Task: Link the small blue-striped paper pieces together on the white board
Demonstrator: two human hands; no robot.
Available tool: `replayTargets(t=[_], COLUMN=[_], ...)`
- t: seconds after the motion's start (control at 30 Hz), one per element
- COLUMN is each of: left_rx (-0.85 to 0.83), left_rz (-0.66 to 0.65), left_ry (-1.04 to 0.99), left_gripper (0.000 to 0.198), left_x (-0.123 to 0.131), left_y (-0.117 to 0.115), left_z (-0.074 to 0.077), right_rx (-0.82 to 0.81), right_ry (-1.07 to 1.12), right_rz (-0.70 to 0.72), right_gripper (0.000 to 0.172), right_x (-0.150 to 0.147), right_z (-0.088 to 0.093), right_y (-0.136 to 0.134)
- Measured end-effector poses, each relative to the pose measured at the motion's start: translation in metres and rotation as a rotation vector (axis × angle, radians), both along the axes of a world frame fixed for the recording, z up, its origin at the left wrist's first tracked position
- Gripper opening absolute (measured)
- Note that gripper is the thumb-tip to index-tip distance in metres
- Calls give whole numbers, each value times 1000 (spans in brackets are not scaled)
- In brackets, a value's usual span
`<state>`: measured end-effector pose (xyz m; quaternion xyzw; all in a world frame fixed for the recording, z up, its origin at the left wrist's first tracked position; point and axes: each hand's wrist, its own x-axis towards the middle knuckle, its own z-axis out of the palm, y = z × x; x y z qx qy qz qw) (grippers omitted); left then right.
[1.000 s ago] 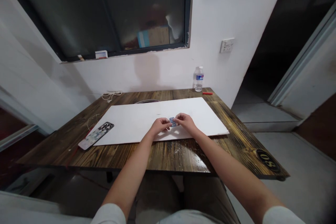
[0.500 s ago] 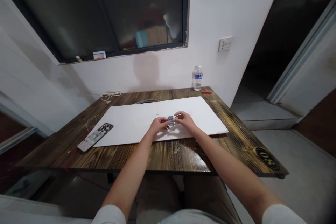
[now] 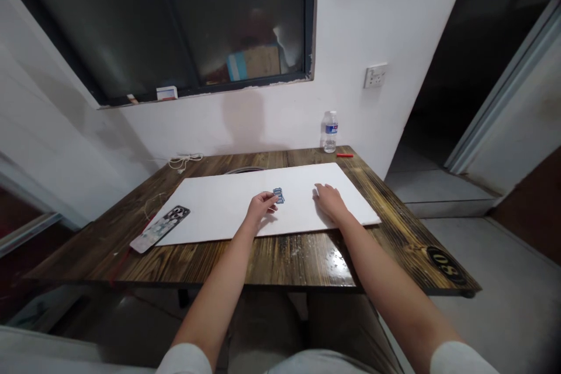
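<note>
A small blue-grey flat piece with ladder-like slots (image 3: 279, 196) is pinched between the thumb and fingers of my left hand (image 3: 262, 204). It is held just above the middle of a white board (image 3: 219, 204), and its exact kind is too small to make out. To the right, apart from the piece, my right hand (image 3: 331, 201) is low over the board with its fingers reaching left. Nothing shows in its fingers, though their undersides are hidden.
The board lies on a dark wooden table (image 3: 298, 260). A patterned phone case or phone (image 3: 160, 229) overlaps its left edge. Toward the wall are a white cable (image 3: 184, 159), a water bottle (image 3: 330, 131) and a red stick-like object (image 3: 345, 155). A round number plaque (image 3: 447, 264) marks the right corner.
My right hand has let go of the slotted piece and moved right across the board. My left hand keeps the piece, which is now slightly farther left and tilted.
</note>
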<state>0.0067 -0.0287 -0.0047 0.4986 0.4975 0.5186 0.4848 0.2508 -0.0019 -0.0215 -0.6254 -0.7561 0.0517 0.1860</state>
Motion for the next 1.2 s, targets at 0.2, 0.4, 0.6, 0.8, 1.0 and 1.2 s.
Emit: replayTargets(t=[0.2,0.4,0.6,0.8,1.0,1.2], left_rx=[-12,-13,-12,-16,-27,-35], left_rz=[13,10,0,11,9,25], left_ry=[4,3,13,2,-2,3], left_gripper=[47,46,44,41,43,45], left_x=[1,2,1,2,2,2], left_y=[-2,-2,-1,-3,-3,-3], left_z=[3,2,0,2,4,3], right_rx=[-23,-13,19,54,32,28], right_ry=[-67,-81,-87,-86,-62,7], right_rz=[14,38,59,92,80,37], right_gripper=[43,42,39,36,30,26], right_x=[-2,-1,-1,-2,-2,-1], right_z=[5,5,3,1,3,7], right_y=[-3,-3,0,1,0,2])
